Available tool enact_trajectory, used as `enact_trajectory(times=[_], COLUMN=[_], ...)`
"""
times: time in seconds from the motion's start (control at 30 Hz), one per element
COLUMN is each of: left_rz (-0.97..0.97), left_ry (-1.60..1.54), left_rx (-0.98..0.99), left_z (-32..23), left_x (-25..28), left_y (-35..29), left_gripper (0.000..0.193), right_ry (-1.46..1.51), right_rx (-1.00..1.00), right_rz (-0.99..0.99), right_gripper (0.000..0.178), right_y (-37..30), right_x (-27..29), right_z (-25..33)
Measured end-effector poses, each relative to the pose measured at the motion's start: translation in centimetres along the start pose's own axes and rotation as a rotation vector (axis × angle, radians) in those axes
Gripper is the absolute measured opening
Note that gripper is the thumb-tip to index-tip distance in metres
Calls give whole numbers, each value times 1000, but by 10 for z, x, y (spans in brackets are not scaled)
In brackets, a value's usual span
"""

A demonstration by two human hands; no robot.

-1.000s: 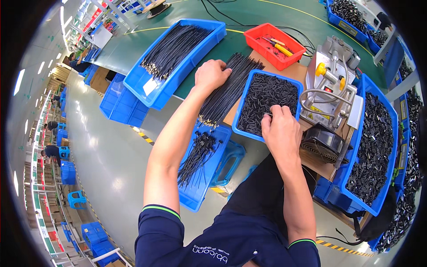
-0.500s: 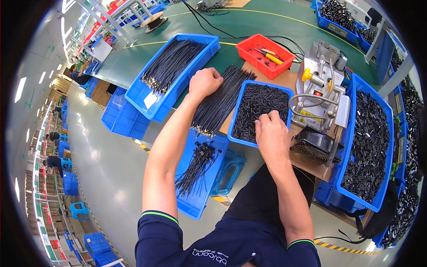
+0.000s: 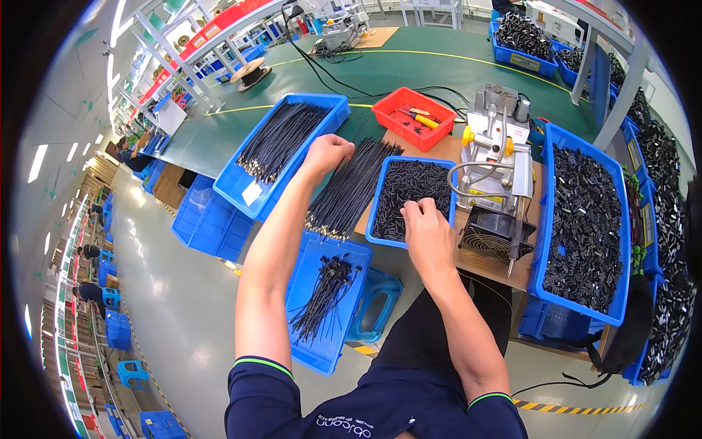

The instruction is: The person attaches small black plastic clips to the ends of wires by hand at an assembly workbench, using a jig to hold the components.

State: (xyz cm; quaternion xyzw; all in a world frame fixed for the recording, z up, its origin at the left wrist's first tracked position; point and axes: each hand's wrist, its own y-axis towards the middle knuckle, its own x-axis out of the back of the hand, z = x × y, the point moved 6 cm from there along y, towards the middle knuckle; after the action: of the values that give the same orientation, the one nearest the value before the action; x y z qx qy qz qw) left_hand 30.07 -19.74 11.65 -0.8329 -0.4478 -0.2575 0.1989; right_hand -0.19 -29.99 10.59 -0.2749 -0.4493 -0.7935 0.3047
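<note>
My left hand (image 3: 329,156) is closed, fingers curled, at the left edge of a loose bundle of black cables (image 3: 351,192) with brass-coloured ends toward me. Whatever its fingertips grip is hidden. My right hand (image 3: 428,228) hovers at the near edge of a blue tray (image 3: 385,242) filled with short black tube-like pieces (image 3: 414,187). Thumb and fingers are pinched together there, and anything between them is too small to make out. Below the bundle, a lower blue tray (image 3: 349,307) holds cables with black ends (image 3: 326,293).
A blue bin (image 3: 336,113) of black cables stands left. Behind sits a red bin (image 3: 385,110) with a yellow-handled tool (image 3: 424,121). On the right are a metal machine (image 3: 504,135) with a flexible hose, a black fan (image 3: 488,233) and a large blue bin (image 3: 539,274) of black parts.
The view has shifted, so the bench things sit lower and the right-hand ones further left. Both hands stay in nearly the same places, over the cables and the tray, still closed.
</note>
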Motion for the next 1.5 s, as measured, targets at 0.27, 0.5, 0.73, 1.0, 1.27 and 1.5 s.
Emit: enact_trajectory(times=[0.27,0.5,0.73,1.0,1.27,1.5], left_rz=[-257,-48,376,469,662,684], left_ry=[189,-19,-475,-430,-710,-830], left_rx=[-202,-415,-195,-232,-209,-37], left_z=[-30,-104,-80,-80,-95,-95], left_x=[38,-6,-102,-180,-228,-233], left_y=[-13,-145,-298,-343,-344,-347], left_gripper=[22,16,17,17,13,15], right_ry=[295,717,1166,1079,1023,1127], right_rx=[58,-113,-491,-532,-491,-688], right_rz=[-96,12,-32,10,-26,-53], right_gripper=[13,22,20,16,15,18], right_y=[-19,-66,-114,-156,-179,-186], right_x=[44,99,137,161,178,187], right_z=[35,23,-28,-64,-73,-83])
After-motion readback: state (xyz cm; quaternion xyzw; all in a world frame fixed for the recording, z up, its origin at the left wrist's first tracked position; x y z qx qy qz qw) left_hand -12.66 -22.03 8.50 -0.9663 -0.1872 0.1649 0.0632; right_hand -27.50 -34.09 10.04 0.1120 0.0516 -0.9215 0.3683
